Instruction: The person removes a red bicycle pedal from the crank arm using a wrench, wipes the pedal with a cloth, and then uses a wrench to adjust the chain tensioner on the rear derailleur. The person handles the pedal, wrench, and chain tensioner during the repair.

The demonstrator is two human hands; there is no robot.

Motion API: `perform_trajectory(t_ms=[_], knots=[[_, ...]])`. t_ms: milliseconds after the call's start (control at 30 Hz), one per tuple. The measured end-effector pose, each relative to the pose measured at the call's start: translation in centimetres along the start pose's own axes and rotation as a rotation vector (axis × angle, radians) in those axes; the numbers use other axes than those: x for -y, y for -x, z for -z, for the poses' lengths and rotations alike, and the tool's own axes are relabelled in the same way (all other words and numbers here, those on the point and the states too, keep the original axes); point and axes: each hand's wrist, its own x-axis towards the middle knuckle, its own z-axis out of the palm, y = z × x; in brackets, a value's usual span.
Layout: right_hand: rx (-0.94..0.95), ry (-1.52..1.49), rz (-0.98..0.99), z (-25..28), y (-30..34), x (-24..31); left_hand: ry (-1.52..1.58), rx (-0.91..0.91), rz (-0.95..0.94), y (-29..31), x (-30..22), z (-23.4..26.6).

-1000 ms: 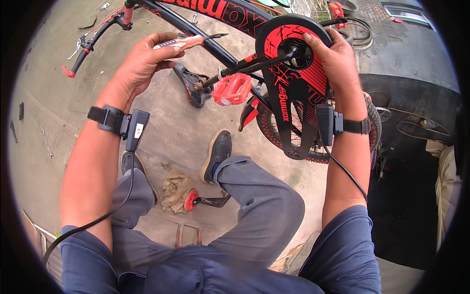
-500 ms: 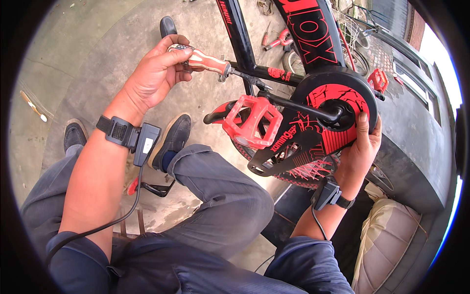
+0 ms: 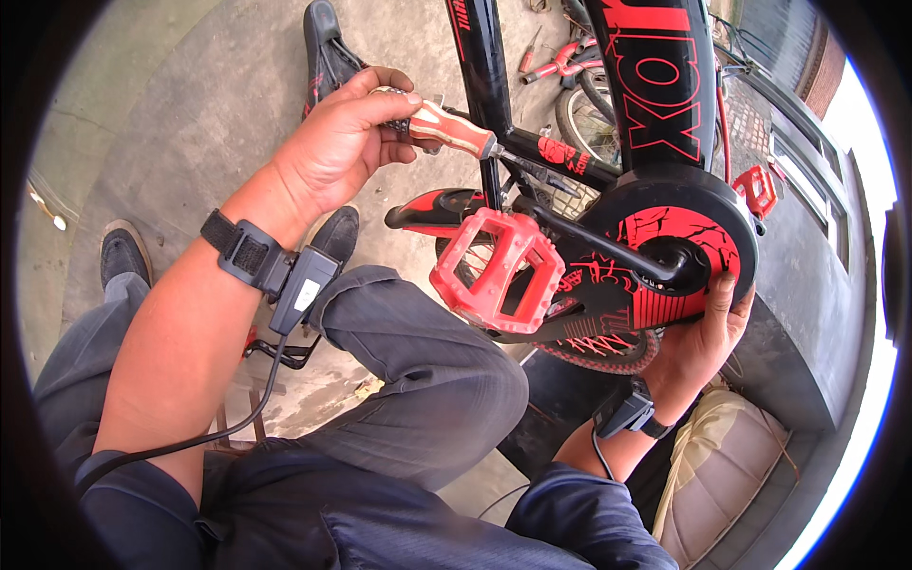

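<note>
"What's shifting since half a second ago?"

"The red pedal [image 3: 503,261] is now lying across the lower end of the chain guard [image 3: 660,306], which was showing then. The screwdriver [image 3: 446,128] is sitting farther to the right in view."

"What is the left hand [image 3: 344,141] doing?"

"It's gripping the screwdriver's red and cream handle. The thumb and forefinger are closing on the handle's rear end, and the other fingers are curling below. The shaft is pointing right, toward the crank arm [image 3: 594,237]; I can't tell whether its tip is touching anything."

"And the right hand [image 3: 703,342]?"

"It's clamping the guard's rim at the near right edge. The thumb is pressing on the front, while the fingers are going behind and partly hiding there."

"Where exactly is the guard sitting?"

"Right of centre, just below the thick black frame tube [image 3: 655,85]. The crank arm is crossing its face, running from the hub toward the red pedal. A second red pedal [image 3: 757,193] is showing beyond the guard, and the wheel [image 3: 617,356] is peeking out beneath."

"What else is lying around?"

"A black saddle [image 3: 326,57] is resting on the concrete beyond the left hand, and a pale padded cover [image 3: 727,465] is filling the lower right."
</note>
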Motion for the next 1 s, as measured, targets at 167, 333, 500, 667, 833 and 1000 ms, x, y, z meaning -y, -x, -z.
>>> perform_trajectory(t_ms=[167,333,500,667,833,1000], knots=[[0.006,-0.005,0.005,0.5,0.0,-0.2,0.019,-0.002,0.002,-0.2,0.5,-0.1],[0.008,-0.017,-0.013,1.0,-0.1,-0.4,0.022,0.035,0.006,-0.4,0.7,-0.1],[0.013,-0.005,-0.006,1.0,-0.2,-0.4,0.048,0.022,0.007,-0.5,1.1,-0.1],[-0.001,0.002,-0.001,1.1,-0.2,-0.5,0.088,0.011,0.033,-0.8,1.7,0.0],[-0.008,-0.011,-0.006,1.1,-0.3,-0.7,0.092,0.020,0.045,-1.1,2.0,-0.1],[0.007,0.003,-0.003,1.1,-0.3,-0.6,0.015,0.004,0.114,-1.5,1.5,-0.1]])
